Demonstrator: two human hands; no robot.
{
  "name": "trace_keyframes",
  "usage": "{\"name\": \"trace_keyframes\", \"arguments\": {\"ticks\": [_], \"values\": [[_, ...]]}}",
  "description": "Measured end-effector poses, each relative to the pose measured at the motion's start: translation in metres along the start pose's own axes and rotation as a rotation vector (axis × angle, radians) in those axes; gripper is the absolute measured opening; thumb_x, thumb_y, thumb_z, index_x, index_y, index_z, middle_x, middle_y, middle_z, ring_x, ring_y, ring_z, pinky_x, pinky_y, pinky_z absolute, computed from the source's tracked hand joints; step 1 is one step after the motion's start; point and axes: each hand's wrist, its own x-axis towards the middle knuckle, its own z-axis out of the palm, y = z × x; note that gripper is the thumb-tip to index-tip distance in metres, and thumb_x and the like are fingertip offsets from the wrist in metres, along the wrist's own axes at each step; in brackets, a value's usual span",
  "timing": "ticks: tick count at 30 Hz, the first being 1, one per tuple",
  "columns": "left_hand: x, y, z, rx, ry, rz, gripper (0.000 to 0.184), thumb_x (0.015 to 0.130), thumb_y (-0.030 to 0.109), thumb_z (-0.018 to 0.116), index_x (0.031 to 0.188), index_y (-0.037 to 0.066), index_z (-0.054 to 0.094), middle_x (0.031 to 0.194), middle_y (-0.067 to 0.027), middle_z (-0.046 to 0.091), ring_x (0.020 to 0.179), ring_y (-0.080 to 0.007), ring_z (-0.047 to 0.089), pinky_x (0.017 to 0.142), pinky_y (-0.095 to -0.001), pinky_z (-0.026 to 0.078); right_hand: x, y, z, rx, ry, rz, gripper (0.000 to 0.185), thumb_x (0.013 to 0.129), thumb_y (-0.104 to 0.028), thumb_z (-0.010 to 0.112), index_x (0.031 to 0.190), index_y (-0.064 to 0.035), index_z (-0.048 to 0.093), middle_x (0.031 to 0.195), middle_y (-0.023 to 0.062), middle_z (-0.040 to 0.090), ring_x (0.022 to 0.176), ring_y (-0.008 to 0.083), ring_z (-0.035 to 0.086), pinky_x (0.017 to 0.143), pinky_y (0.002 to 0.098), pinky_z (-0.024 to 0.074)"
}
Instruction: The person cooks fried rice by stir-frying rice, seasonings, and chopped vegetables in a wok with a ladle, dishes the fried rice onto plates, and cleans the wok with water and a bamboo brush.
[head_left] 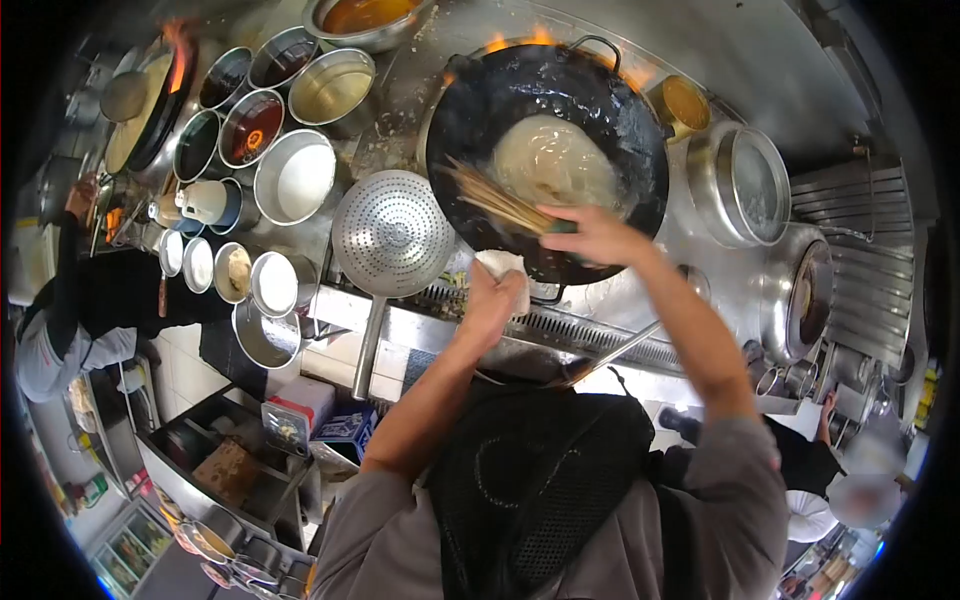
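Note:
A large black wok sits over flames, with cloudy, frothy liquid pooled in it. My right hand is closed around the handle end of a bamboo wok brush. Its splayed bristles point left, over the inside of the wok. With my left hand I grip a folded white cloth at the wok's near rim; whether the cloth wraps part of the rim is hidden. Left of the wok lies a perforated strainer, its long handle toward me.
Several metal pots, one a white-filled pot, crowd the left counter. Flames rise behind the wok. Stacked metal bowls stand on the right. A ladle handle crosses the near edge. Other people work at far left and lower right.

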Motion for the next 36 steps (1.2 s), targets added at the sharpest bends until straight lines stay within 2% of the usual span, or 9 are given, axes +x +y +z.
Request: {"name": "trace_keyframes", "arguments": {"ticks": [2, 8, 10, 12, 15, 18, 22, 31, 36], "values": [[0.004, -0.004, -0.001, 0.030, 0.027, 0.013, 0.027, 0.086, 0.003, 0.058, 0.111, -0.001, 0.049, 0.098, -0.0085, 0.058, 0.084, -0.0140, 0.058, 0.071, -0.0305, 0.051, 0.016, 0.031, 0.031, -0.212, 0.252, -0.361, 0.067, 0.087, -0.037, 0.070, 0.146, -0.0166, 0.046, 0.101, 0.0205, 0.070, 0.090, 0.0325, 0.069, 0.082, 0.0387, 0.0512], [0.001, 0.002, -0.003, -0.239, -0.117, -0.131, 0.035, 0.081, 0.000, 0.061, 0.114, -0.001, 0.050, 0.100, -0.0082, 0.060, 0.083, -0.0146, 0.059, 0.072, -0.0299, 0.051, -0.054, 0.086, -0.064, -0.480, 0.004, -0.148, 0.059, 0.086, -0.039, 0.069, 0.138, -0.0136, 0.056, 0.110, 0.0254, 0.067, 0.102, 0.0374, 0.066, 0.089, 0.0401, 0.0499], [0.006, -0.008, -0.001, -0.207, -0.123, -0.201, 0.035, 0.080, -0.001, 0.062, 0.113, -0.001, 0.051, 0.099, -0.0074, 0.061, 0.083, -0.0146, 0.060, 0.072, -0.0297, 0.051, -0.007, 0.055, -0.056, -0.326, 0.205, 0.036, 0.058, 0.087, -0.034, 0.069, 0.138, -0.0113, 0.054, 0.122, 0.0183, 0.066, 0.110, 0.0297, 0.065, 0.096, 0.0373, 0.0473], [0.009, -0.016, 0.004, -0.182, -0.124, -0.269, 0.035, 0.079, -0.002, 0.062, 0.112, 0.000, 0.053, 0.098, -0.0067, 0.061, 0.083, -0.0147, 0.060, 0.072, -0.0296, 0.051, 0.049, 0.072, 0.001, -0.277, 0.534, -0.188, 0.058, 0.087, -0.035, 0.069, 0.139, -0.0114, 0.054, 0.115, 0.0168, 0.069, 0.108, 0.0299, 0.066, 0.096, 0.0357, 0.0480], [0.004, -0.022, 0.008, -0.238, -0.024, -0.141, 0.028, 0.077, -0.005, 0.061, 0.104, 0.001, 0.059, 0.093, -0.0053, 0.063, 0.083, -0.0147, 0.061, 0.071, -0.0290, 0.050, 0.006, 0.059, 0.020, -0.368, 0.486, -0.038, 0.059, 0.087, -0.036, 0.069, 0.140, -0.0141, 0.054, 0.113, 0.0161, 0.071, 0.101, 0.0309, 0.069, 0.092, 0.0366, 0.0504], [0.004, -0.011, 0.011, -0.114, -0.014, -0.099, 0.033, 0.075, -0.006, 0.059, 0.107, 0.001, 0.057, 0.095, -0.0053, 0.062, 0.084, -0.0143, 0.060, 0.070, -0.0287, 0.050, -0.028, 0.115, -0.032, -0.391, 0.282, -0.325, 0.057, 0.087, -0.036, 0.070, 0.139, -0.0185, 0.055, 0.108, 0.0181, 0.071, 0.092, 0.0351, 0.070, 0.085, 0.0402, 0.0532], [0.006, -0.007, 0.014, -0.065, -0.117, -0.116, 0.017, 0.077, -0.005, 0.056, 0.092, 0.001, 0.061, 0.084, -0.0030, 0.062, 0.072, -0.0122, 0.058, 0.059, -0.0295, 0.046, 0.036, 0.087, -0.028, -0.302, 0.628, -0.103, 0.056, 0.084, -0.036, 0.070, 0.137, -0.0273, 0.056, 0.091, 0.0194, 0.071, 0.085, 0.0413, 0.069, 0.079, 0.0459, 0.0553], [0.006, -0.008, 0.003, -0.020, -0.154, -0.141, 0.011, 0.077, -0.004, 0.056, 0.085, 0.002, 0.060, 0.078, -0.0005, 0.059, 0.069, -0.0090, 0.055, 0.056, -0.0273, 0.044, -0.027, 0.123, -0.037, -0.733, 0.623, 0.195, 0.067, 0.087, -0.042, 0.066, 0.148, -0.0357, 0.039, 0.095, 0.0212, 0.065, 0.084, 0.0399, 0.067, 0.076, 0.0501, 0.0547], [0.005, -0.002, 0.003, -0.037, -0.171, -0.157, 0.016, 0.076, -0.005, 0.056, 0.090, 0.001, 0.060, 0.081, -0.0014, 0.059, 0.071, -0.0096, 0.055, 0.057, -0.0272, 0.044, 0.082, 0.071, -0.043, -0.187, 0.778, -0.016, 0.062, 0.089, -0.042, 0.065, 0.143, -0.0163, 0.049, 0.114, 0.0293, 0.065, 0.107, 0.0407, 0.064, 0.091, 0.0453, 0.0515]]}}
